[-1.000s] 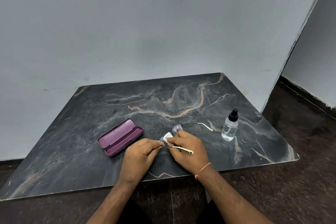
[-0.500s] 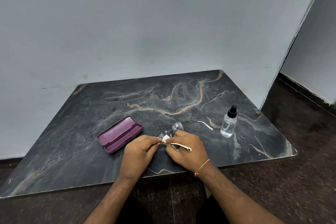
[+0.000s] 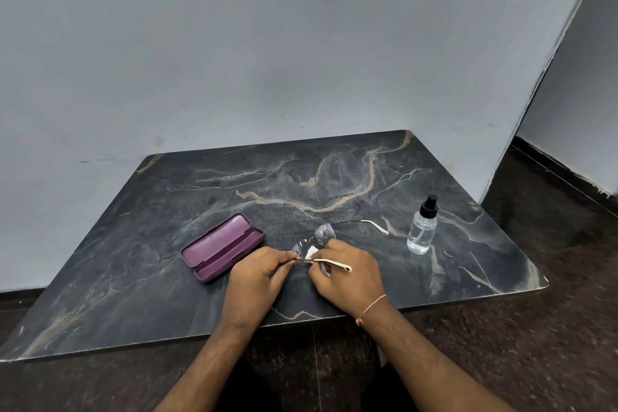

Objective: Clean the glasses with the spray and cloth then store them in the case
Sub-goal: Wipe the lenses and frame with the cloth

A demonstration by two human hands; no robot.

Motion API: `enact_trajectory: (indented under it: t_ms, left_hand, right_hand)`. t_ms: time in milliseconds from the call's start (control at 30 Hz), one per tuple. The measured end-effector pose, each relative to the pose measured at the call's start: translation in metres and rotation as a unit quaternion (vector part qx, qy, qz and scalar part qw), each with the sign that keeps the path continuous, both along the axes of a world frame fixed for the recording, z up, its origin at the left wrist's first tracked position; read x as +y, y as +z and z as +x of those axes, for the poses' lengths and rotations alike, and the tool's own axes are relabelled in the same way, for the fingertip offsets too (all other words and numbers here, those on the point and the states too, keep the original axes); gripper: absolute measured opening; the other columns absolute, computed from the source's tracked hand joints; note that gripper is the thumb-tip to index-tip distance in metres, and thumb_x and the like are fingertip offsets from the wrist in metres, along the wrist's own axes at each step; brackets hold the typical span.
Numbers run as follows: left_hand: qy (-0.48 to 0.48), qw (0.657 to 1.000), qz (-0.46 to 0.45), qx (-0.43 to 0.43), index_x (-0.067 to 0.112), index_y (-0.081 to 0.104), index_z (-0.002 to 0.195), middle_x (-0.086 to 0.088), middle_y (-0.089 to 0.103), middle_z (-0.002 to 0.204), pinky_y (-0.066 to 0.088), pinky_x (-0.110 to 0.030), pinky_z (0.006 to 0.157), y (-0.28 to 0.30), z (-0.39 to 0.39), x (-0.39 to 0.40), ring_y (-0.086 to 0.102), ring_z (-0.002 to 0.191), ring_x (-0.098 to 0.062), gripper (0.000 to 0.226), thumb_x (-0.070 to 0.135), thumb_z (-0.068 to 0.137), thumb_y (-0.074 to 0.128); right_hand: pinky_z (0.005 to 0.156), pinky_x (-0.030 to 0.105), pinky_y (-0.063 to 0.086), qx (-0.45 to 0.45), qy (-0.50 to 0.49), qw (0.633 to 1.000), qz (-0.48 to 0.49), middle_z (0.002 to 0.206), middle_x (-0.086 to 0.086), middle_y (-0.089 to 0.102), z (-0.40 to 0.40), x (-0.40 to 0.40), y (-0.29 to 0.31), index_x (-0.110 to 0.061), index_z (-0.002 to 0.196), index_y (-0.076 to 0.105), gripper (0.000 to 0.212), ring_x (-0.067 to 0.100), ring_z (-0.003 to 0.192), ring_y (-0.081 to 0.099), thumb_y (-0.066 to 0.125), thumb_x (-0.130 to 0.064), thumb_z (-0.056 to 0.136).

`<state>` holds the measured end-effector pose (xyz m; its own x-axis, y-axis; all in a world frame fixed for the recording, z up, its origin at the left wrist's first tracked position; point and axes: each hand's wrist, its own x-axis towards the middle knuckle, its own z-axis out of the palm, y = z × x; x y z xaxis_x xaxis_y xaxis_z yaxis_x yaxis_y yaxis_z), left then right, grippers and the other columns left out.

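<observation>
The rimless glasses (image 3: 323, 233) with thin white-tipped arms are held just above the dark marble table (image 3: 334, 184). My left hand (image 3: 255, 278) pinches the near lens edge at the hinge. My right hand (image 3: 347, 274) presses a small white cloth (image 3: 311, 251) against that lens; one arm of the glasses lies across its knuckles. The far arm points right toward the clear spray bottle (image 3: 422, 227) with a black cap. The purple case (image 3: 222, 247) lies open to the left of my hands.
The table's front edge runs just under my wrists. A grey wall stands behind the table, and dark floor shows to the right beyond the table's right edge.
Both hands stay on the glasses and cloth; the cloth has shifted slightly over the near lens. The camera view has tilted a little, so the table sits lower.
</observation>
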<state>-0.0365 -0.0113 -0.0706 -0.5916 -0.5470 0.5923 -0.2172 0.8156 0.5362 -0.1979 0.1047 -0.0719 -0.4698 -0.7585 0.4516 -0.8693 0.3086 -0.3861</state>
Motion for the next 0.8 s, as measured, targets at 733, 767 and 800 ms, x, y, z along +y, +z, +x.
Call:
enact_trajectory:
  t_ms: [733, 767, 800]
  left_hand:
    - [-0.002, 1.000, 0.001, -0.003, 0.022, 0.085, 0.099, 0.015, 0.078, 0.094, 0.057, -0.017, 0.083, -0.0018, -0.0005, -0.0014, 0.072, 0.089, 0.005, 0.013, 0.015, 0.088, 0.087]
    - [-0.003, 1.000, 0.001, -0.002, 0.022, 0.085, 0.099, 0.015, 0.078, 0.094, 0.057, -0.016, 0.083, -0.0017, -0.0004, -0.0012, 0.072, 0.089, 0.005, 0.013, 0.015, 0.088, 0.087]
    - [-0.005, 1.000, 0.000, 0.000, 0.022, 0.085, 0.099, 0.015, 0.078, 0.094, 0.057, -0.016, 0.083, -0.0017, -0.0006, -0.0008, 0.072, 0.089, 0.005, 0.013, 0.015, 0.088, 0.087]
  right_hand:
    - [0.061, 0.037, 0.053, -0.030, 0.082, 0.996, -0.017, 0.079, -0.005, 0.064, -0.0043, 0.0005, 0.0031, -0.032, 0.092, 0.080, 0.022, 0.013, 0.074, 0.067, 0.060, -0.041, 0.091]
    - [0.062, 0.037, 0.053, -0.041, 0.082, 0.996, -0.021, 0.079, -0.005, 0.065, -0.0042, 0.0006, 0.0040, -0.032, 0.094, 0.080, 0.023, 0.012, 0.075, 0.066, 0.059, -0.041, 0.090]
    - [0.063, 0.036, 0.054, -0.048, 0.073, 0.996, -0.027, 0.079, -0.005, 0.066, -0.0044, -0.0002, 0.0036, -0.032, 0.095, 0.080, 0.023, 0.012, 0.076, 0.067, 0.060, -0.040, 0.090]
